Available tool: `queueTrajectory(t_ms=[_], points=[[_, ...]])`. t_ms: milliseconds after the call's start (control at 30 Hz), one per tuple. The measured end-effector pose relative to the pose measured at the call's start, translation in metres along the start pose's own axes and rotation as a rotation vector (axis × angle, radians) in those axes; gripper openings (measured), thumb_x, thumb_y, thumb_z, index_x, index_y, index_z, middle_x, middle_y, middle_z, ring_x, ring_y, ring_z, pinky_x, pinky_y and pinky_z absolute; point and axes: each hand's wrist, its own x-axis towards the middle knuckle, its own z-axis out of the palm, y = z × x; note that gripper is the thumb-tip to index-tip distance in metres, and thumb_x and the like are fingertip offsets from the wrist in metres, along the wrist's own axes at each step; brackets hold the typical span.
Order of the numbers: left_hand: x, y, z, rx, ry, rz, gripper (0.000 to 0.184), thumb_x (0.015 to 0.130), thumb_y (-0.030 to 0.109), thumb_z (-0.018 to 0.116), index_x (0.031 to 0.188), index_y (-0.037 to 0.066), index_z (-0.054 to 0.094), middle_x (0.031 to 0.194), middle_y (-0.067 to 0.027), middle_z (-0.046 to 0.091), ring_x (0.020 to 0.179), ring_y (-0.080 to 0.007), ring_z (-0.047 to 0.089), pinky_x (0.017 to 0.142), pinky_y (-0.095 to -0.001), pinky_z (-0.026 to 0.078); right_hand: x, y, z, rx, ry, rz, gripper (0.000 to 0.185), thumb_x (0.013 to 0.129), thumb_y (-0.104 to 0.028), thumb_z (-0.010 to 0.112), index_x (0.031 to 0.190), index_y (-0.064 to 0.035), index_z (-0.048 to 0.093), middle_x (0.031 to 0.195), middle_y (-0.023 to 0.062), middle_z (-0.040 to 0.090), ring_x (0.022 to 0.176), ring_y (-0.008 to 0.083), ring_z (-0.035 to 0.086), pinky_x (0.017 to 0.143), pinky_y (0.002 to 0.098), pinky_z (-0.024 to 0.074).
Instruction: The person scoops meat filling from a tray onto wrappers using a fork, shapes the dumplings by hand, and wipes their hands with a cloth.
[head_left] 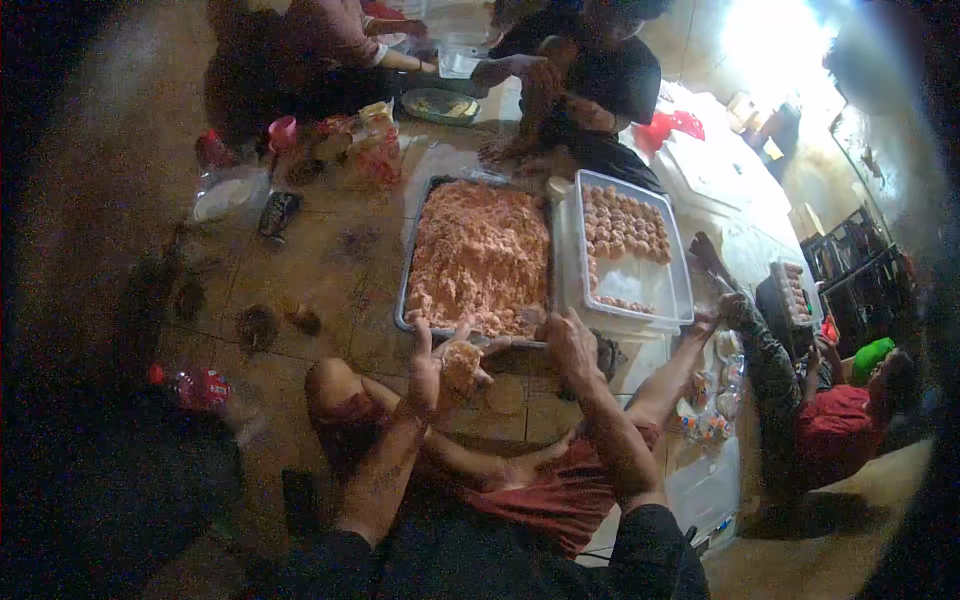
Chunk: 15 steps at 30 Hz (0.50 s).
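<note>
My left hand (432,368) is palm up at the near edge of a dark tray (403,290). In its palm rests a lump of pale filling on what looks like a thin wrapper (462,366). The tray holds a large mass of pinkish-orange minced filling (480,240). My right hand (572,348) is closed at the tray's near right corner, around a small utensil (538,320) that points toward the filling; its exact kind is blurred. Right of the tray, a clear plastic container (630,312) holds rows of round filled dumplings (625,222).
Two people sit across from me, with an oval dish (440,106) between them. Another person in red (840,425) sits far right near a second container of dumplings (792,290). A bottle with a red label (202,388), a dark packet (279,216) and plastic bags (380,155) lie left.
</note>
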Motion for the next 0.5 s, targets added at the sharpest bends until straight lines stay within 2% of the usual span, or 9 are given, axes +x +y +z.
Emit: queueTrajectory(t_ms=[33, 67, 133, 167, 233, 267, 333, 433, 500], points=[[-0.002, 0.000, 0.001, -0.004, 0.008, 0.003, 0.111, 0.088, 0.086, 0.028, 0.161, 0.010, -0.006, 0.142, -0.0324, 0.050, 0.097, -0.0401, 0.069, 0.086, -0.0482, 0.058, -0.007, -0.007, -0.007, -0.075, -0.037, 0.040, 0.028, 0.089, -0.022, 0.068, 0.111, -0.0061, 0.061, 0.105, 0.0199, 0.060, 0.092, 0.0425, 0.066, 0.075, 0.0492, 0.0550], [-0.003, 0.001, 0.004, 0.089, 0.119, 0.058, 0.110, 0.089, 0.085, 0.028, 0.161, 0.009, -0.005, 0.144, -0.0313, 0.049, 0.101, -0.0405, 0.068, 0.087, -0.0487, 0.058, -0.015, -0.014, -0.010, -0.073, -0.047, 0.043, 0.028, 0.089, -0.022, 0.068, 0.111, -0.0061, 0.061, 0.105, 0.0199, 0.060, 0.092, 0.0425, 0.066, 0.075, 0.0492, 0.0550], [-0.001, 0.001, 0.002, 0.183, 0.220, 0.138, 0.109, 0.089, 0.084, 0.028, 0.161, 0.008, -0.002, 0.147, -0.0287, 0.047, 0.112, -0.0413, 0.065, 0.092, -0.0514, 0.056, -0.026, -0.028, -0.015, 0.097, 0.230, -0.042, 0.019, 0.090, -0.016, 0.065, 0.104, -0.0035, 0.060, 0.101, 0.0200, 0.060, 0.088, 0.0443, 0.063, 0.076, 0.0497, 0.0533], [0.001, 0.002, 0.002, 0.181, 0.223, 0.137, 0.109, 0.089, 0.084, 0.028, 0.161, 0.008, -0.002, 0.147, -0.0287, 0.047, 0.112, -0.0413, 0.065, 0.092, -0.0514, 0.056, -0.032, -0.033, -0.018, 0.097, 0.226, -0.040, 0.019, 0.090, -0.016, 0.065, 0.104, -0.0035, 0.060, 0.101, 0.0200, 0.060, 0.088, 0.0443, 0.063, 0.076, 0.0497, 0.0533], [0.001, 0.002, 0.000, 0.198, 0.246, 0.159, 0.109, 0.089, 0.084, 0.031, 0.161, 0.008, 0.002, 0.150, -0.0281, 0.044, 0.114, -0.0426, 0.063, 0.094, -0.0543, 0.055, -0.045, -0.041, -0.020, 0.307, 0.309, -0.155, 0.012, 0.090, -0.008, 0.063, 0.099, -0.0019, 0.058, 0.097, 0.0205, 0.059, 0.087, 0.0455, 0.060, 0.077, 0.0490, 0.0515], [0.001, 0.002, -0.001, 0.196, 0.247, 0.156, 0.109, 0.089, 0.084, 0.031, 0.161, 0.008, 0.002, 0.150, -0.0281, 0.044, 0.114, -0.0426, 0.063, 0.094, -0.0543, 0.055, -0.052, -0.042, -0.018, 0.307, 0.308, -0.151, 0.012, 0.090, -0.008, 0.063, 0.099, -0.0019, 0.058, 0.097, 0.0205, 0.059, 0.087, 0.0455, 0.060, 0.077, 0.0490, 0.0515], [0.000, 0.002, 0.003, 0.113, 0.269, 0.155, 0.110, 0.088, 0.085, 0.032, 0.162, 0.008, 0.002, 0.155, -0.0271, 0.036, 0.121, -0.0443, 0.058, 0.099, -0.0588, 0.051, -0.063, -0.045, -0.015, 0.381, 0.261, -0.137, 0.014, 0.088, 0.000, 0.061, 0.102, -0.0013, 0.064, 0.097, 0.0196, 0.063, 0.088, 0.0392, 0.064, 0.078, 0.0422, 0.0518], [0.001, -0.001, 0.020, -0.057, 0.229, 0.155, 0.110, 0.087, 0.085, 0.033, 0.162, 0.010, 0.004, 0.160, -0.0255, 0.029, 0.131, -0.0448, 0.051, 0.105, -0.0627, 0.044, -0.073, -0.055, -0.013, 0.492, 0.217, -0.093, 0.015, 0.088, -0.002, 0.062, 0.103, -0.0012, 0.064, 0.097, 0.0190, 0.064, 0.088, 0.0388, 0.064, 0.077, 0.0408, 0.0520], [0.000, -0.003, 0.016, -0.044, 0.209, 0.167, 0.110, 0.087, 0.086, 0.034, 0.162, 0.012, 0.005, 0.161, -0.0245, 0.028, 0.134, -0.0439, 0.047, 0.109, -0.0635, 0.040, -0.076, -0.053, -0.011, 0.491, 0.174, -0.091, 0.015, 0.088, -0.003, 0.064, 0.103, -0.0008, 0.064, 0.098, 0.0189, 0.064, 0.089, 0.0390, 0.064, 0.077, 0.0414, 0.0521]])
